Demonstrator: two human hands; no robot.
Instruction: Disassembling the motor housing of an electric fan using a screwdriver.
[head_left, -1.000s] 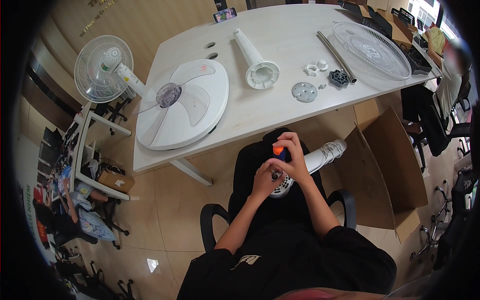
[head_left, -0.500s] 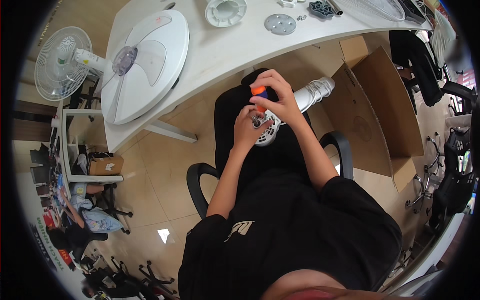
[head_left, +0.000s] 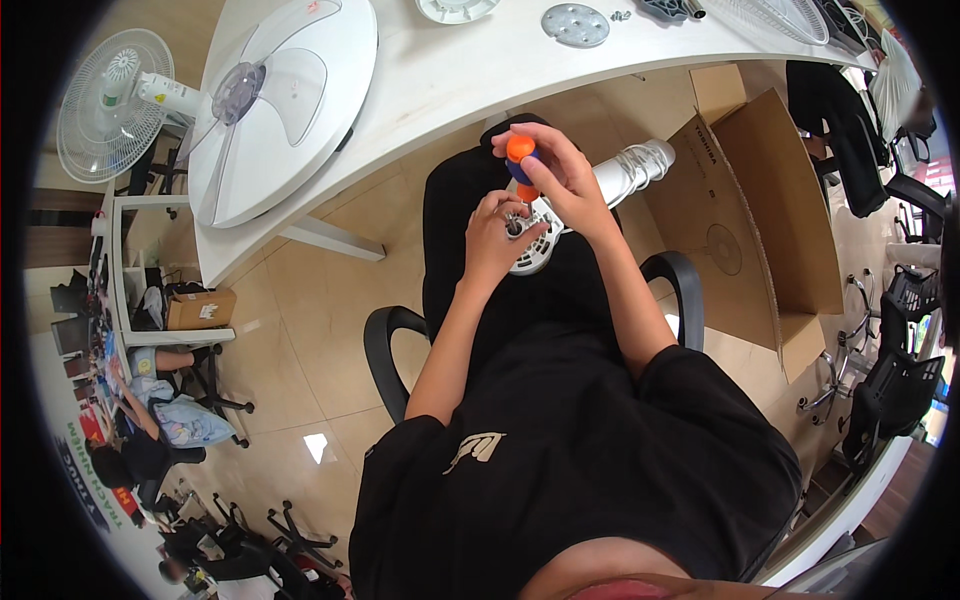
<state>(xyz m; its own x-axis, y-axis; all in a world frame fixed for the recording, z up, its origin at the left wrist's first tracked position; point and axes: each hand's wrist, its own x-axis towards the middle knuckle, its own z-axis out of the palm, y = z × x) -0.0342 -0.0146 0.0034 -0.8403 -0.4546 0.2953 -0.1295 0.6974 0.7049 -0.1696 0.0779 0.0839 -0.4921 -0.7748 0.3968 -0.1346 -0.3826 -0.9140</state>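
My right hand point(head_left: 570, 190) is closed round the orange-and-blue handle of a screwdriver point(head_left: 521, 150), held upright with its tip downward. The tip meets the white fan motor housing point(head_left: 533, 260), which has slots round its face and rests at my lap. Curled over the housing's left side, my left hand point(head_left: 488, 242) grips it with fingers close to the metal shaft and the screwdriver tip. Any screw there is too small to make out. A white fan body point(head_left: 642, 168) with a cord wound round it extends to the right behind my right hand.
On the white table point(head_left: 420, 105) are a clear fan blade point(head_left: 300, 100), a grey round plate point(head_left: 576, 26), small screws, a dark knob-like part point(head_left: 662, 9) and a fan grille point(head_left: 780, 15). An open cardboard box point(head_left: 730, 250) stands at right. Chair armrests point(head_left: 385, 350) flank me.
The screwdriver has become more upright, with my right hand higher round its handle. My left hand stays on the housing. The whole view has shifted slightly, so the table sits higher.
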